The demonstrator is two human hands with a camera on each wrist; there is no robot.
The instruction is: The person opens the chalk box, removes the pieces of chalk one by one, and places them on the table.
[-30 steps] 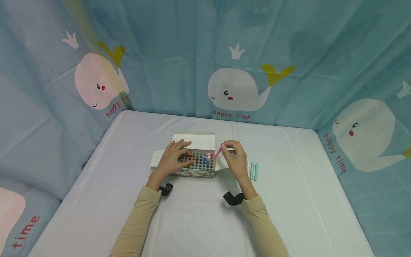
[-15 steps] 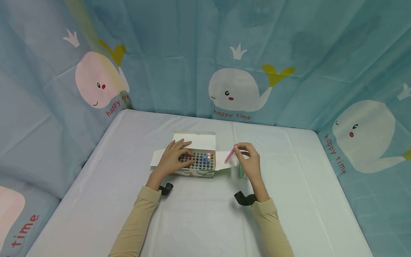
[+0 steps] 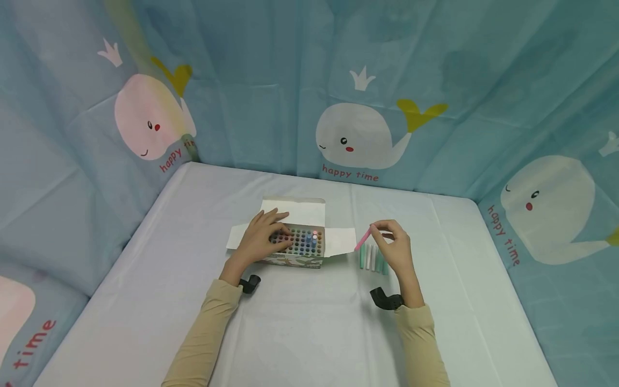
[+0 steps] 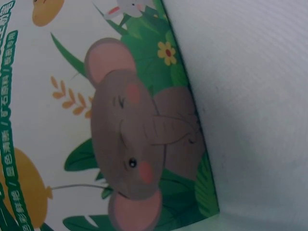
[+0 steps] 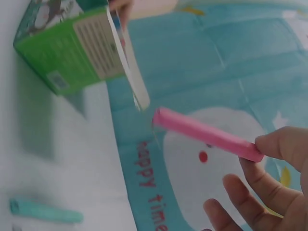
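Observation:
A pink chalk stick point(image 3: 364, 239) is pinched at one end between the thumb and fingers of my right hand point(image 3: 397, 248), clear of the table. It points down and left in the head view. My left hand point(image 3: 259, 239) rests with spread fingers on the left part of an open chalk box point(image 3: 292, 261), covering some of it. Inside the box is a grid of holes. A few blue and pink chalk sticks point(image 3: 311, 241) stand near its right end. Green and white chalk sticks point(image 3: 368, 258) lie in a row below my right hand, partly hidden by it.
White flaps point(image 3: 339, 242) spread out from the box. A white cloth covers the table point(image 3: 309, 328). Behind it hangs a blue curtain point(image 3: 271, 123) with whale prints. Black wrist mounts point(image 3: 385, 299) sit at both wrists.
My right hand has moved right, away from the box, carrying the pink chalk stick over the loose chalk row. My left hand has stayed on the box.

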